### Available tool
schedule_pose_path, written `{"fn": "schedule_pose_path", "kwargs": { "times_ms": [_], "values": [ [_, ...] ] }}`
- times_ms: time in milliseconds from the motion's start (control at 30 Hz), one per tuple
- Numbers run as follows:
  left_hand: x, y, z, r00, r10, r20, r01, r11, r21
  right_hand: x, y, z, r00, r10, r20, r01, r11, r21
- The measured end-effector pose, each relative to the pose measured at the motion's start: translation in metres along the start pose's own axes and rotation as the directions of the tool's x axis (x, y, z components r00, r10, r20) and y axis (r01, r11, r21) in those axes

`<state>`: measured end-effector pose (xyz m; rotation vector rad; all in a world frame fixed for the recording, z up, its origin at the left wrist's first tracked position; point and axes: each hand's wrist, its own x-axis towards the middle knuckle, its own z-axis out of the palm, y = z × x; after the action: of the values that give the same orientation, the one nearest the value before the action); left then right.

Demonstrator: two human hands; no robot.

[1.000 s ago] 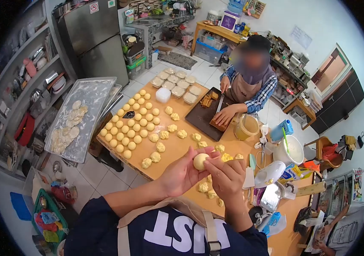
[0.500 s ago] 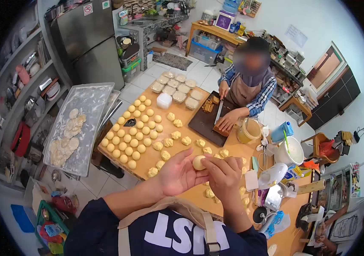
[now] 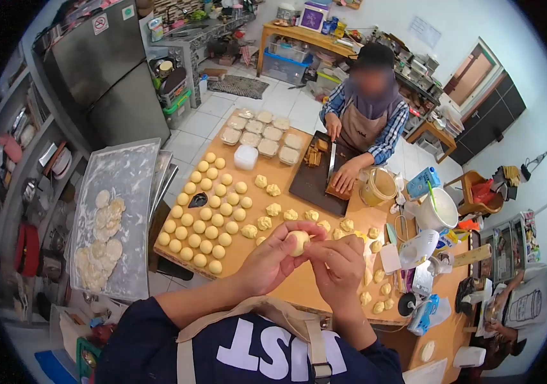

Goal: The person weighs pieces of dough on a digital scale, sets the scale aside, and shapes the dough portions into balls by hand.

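Note:
A smooth pale-yellow dough ball (image 3: 298, 243) is raised over the near side of the wooden table. My left hand (image 3: 266, 265) grips it, with the fingers curled round its far side and the thumb against it. My right hand (image 3: 339, 265) has its fingers closed together, pinching the ball's right edge; the exact fingertip contact is partly hidden. Smooth round dough balls (image 3: 205, 214) sit in rows at the table's left. Rougher dough lumps (image 3: 264, 223) are scattered beyond my hands and to their right.
Across the table (image 3: 273, 168), a co-worker (image 3: 369, 115) slices a brown loaf with a knife on a dark board (image 3: 305, 182). Lidded tubs (image 3: 253, 138) stand at the back. A floured tray (image 3: 132, 192) is left. A mixer (image 3: 417, 248) and white bucket (image 3: 438, 209) crowd the right.
My left hand has gone from an open palm to fingers curled round the dough ball. My right fingers stay at the ball's edge. The camera view has shifted slightly.

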<state>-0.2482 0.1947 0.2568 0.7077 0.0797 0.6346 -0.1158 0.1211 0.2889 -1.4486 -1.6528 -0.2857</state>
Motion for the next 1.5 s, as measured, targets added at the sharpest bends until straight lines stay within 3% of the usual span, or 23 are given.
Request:
{"fn": "schedule_pose_path", "kwargs": {
  "times_ms": [100, 233, 333, 500, 633, 733, 833, 933, 1033, 1100, 1167, 1233, 1300, 1367, 1433, 1500],
  "values": [
    [-0.001, 0.002, -0.017, 0.997, 0.057, 0.047, -0.049, 0.986, -0.159, -0.002, -0.007, 0.013, 0.999, 0.027, -0.021, -0.027, 1.0, 0.0],
    [-0.005, 0.002, -0.024, 0.993, 0.121, 0.012, -0.117, 0.976, -0.181, -0.002, -0.024, 0.03, 0.992, 0.096, -0.085, -0.102, 0.992, -0.068],
    [-0.006, 0.001, -0.031, 0.987, 0.155, 0.049, -0.147, 0.98, -0.134, -0.003, -0.028, 0.036, 0.999, 0.004, -0.045, -0.012, 0.983, -0.185],
    [-0.009, 0.005, -0.041, 0.971, 0.19, 0.146, -0.173, 0.977, -0.122, 0.0, -0.037, 0.038, 0.974, 0.201, -0.109, -0.205, 0.978, -0.027],
    [-0.011, 0.006, -0.051, 0.984, 0.131, 0.123, -0.119, 0.988, -0.096, -0.001, -0.033, 0.047, 0.965, 0.264, -0.003, -0.263, 0.962, 0.078],
    [-0.014, 0.008, -0.058, 0.991, 0.078, 0.105, -0.054, 0.975, -0.214, -0.007, -0.03, 0.054, 0.915, 0.402, 0.029, -0.397, 0.888, 0.233],
    [-0.018, 0.005, -0.066, 0.998, -0.03, 0.056, 0.046, 0.953, -0.299, -0.011, -0.025, 0.059, 0.921, 0.382, 0.077, -0.389, 0.909, 0.151],
    [-0.018, -0.003, -0.082, 0.947, -0.321, -0.01, 0.267, 0.802, -0.535, -0.02, -0.016, 0.068, 0.853, 0.508, 0.123, -0.516, 0.856, 0.045],
    [-0.009, -0.023, -0.12, 0.875, -0.424, -0.233, 0.288, 0.844, -0.453, -0.04, 0.006, 0.067, 0.771, 0.627, 0.112, -0.617, 0.693, 0.372],
    [-0.004, -0.053, -0.181, 0.818, -0.354, -0.453, 0.238, 0.926, -0.294, -0.055, 0.017, 0.059, 0.661, 0.744, 0.1, -0.681, 0.538, 0.496],
    [0.001, -0.063, -0.232, 0.793, -0.141, -0.593, 0.317, 0.926, 0.204, -0.074, 0.029, 0.051, 0.556, 0.825, 0.102, -0.713, 0.411, 0.568],
    [0.019, -0.041, -0.257, 0.744, -0.069, -0.665, 0.49, 0.733, 0.473, -0.099, 0.038, 0.043, 0.464, 0.879, 0.109, -0.742, 0.318, 0.589],
    [0.036, -0.031, -0.294, 0.845, 0.268, -0.463, 0.353, 0.371, 0.859, -0.121, 0.036, 0.035, 0.375, 0.919, 0.118, -0.813, 0.266, 0.518],
    [0.064, 0.001, -0.299, 0.84, 0.241, -0.486, 0.439, 0.225, 0.87, -0.143, 0.031, 0.03, 0.294, 0.949, 0.111, -0.863, 0.214, 0.458],
    [0.086, 0.015, -0.338, 0.911, 0.379, -0.163, 0.175, 0.003, 0.985, -0.168, 0.023, 0.027, 0.218, 0.971, 0.092, -0.897, 0.163, 0.411],
    [0.106, 0.04, -0.325, 0.902, 0.303, -0.307, 0.335, -0.044, 0.941, -0.191, 0.016, 0.022, 0.167, 0.983, 0.081, -0.878, 0.111, 0.466]
  ]
}}
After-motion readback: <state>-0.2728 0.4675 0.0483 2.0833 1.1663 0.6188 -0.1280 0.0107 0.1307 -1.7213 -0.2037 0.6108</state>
